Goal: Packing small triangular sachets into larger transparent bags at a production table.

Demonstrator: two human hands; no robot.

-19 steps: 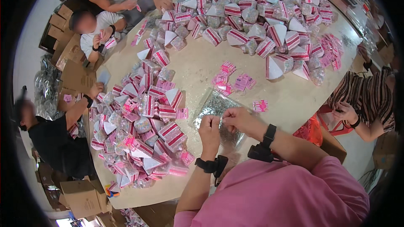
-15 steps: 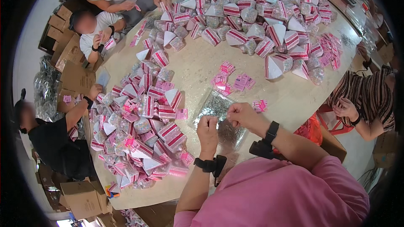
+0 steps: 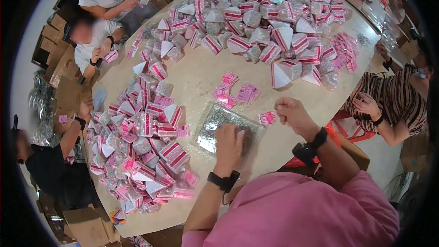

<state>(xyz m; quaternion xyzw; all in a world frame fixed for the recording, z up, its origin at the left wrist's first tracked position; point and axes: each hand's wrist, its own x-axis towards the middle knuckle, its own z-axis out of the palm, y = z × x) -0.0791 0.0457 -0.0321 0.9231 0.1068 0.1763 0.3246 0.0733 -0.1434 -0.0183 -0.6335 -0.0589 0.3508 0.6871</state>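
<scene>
Plastic film point(image 3: 209, 127), flat, clear, shiny, suits light handling: left hand point(image 3: 230, 145) curls over it, right hand point(image 3: 295, 115) curls apart; either's grip unclear.

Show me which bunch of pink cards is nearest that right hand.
The small bunch just left of the right hand, by a corner of the silver pack. The other pink cards lie farther from that hand.

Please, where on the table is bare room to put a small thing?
Bare table shows between the far heap of packs and the central pink cards, and between that heap and the right hand. Crowded: that heap, the left heap, and the silvery packet under the left hand.
</scene>
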